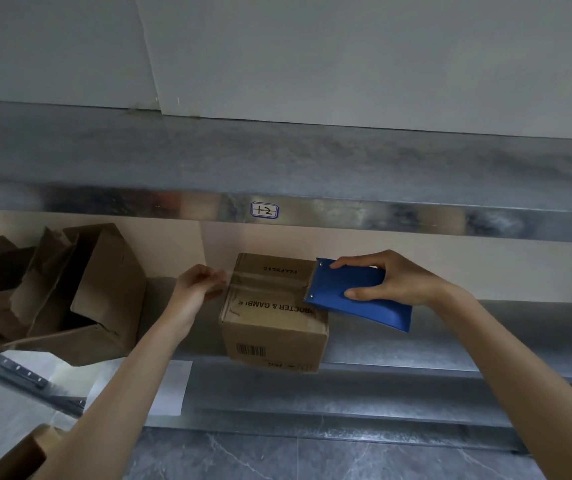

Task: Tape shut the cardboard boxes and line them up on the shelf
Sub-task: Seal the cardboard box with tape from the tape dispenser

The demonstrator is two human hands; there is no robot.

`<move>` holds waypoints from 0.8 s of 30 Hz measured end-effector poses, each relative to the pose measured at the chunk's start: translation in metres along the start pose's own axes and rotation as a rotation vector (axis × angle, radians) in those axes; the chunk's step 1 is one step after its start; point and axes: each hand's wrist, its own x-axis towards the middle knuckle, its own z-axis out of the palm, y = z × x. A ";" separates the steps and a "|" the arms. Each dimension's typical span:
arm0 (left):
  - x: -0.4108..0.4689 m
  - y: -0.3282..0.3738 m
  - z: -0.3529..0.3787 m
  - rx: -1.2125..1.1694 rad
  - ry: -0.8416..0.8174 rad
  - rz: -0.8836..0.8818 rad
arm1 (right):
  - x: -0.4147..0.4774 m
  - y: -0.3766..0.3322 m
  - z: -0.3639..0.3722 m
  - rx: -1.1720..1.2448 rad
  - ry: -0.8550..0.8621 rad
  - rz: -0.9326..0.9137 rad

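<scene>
The cardboard box (pixel 274 311) stands at the shelf's (pixel 450 344) front edge. The left hand (pixel 196 284) pinches the clear tape (pixel 267 284) end; the right hand (pixel 392 278) grips the blue dispenser (pixel 350 292) — keep the tape taut and centred on the seam — then press it down.

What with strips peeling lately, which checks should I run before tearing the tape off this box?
1. Tape reaches across the box top, edge to edge: ok.
2. Left hand pinches the tape's free end: ok.
3. Right hand grips the dispenser at the box's right edge: ok.
4. Tape lies centred over the flap seam: cannot tell.
5. Tape is pressed flat, no bubbles: cannot tell.
6. Box stands upright on the shelf: ok.
</scene>
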 end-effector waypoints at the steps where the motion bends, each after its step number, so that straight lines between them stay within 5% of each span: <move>1: 0.001 0.000 0.000 0.018 0.019 -0.008 | 0.000 0.000 0.000 -0.001 -0.001 0.003; 12: 0.011 -0.020 0.008 0.189 0.082 -0.037 | -0.002 -0.001 0.002 -0.007 0.006 0.006; 24: 0.002 -0.033 0.009 0.517 0.228 0.281 | -0.005 0.000 0.008 -0.019 0.041 -0.008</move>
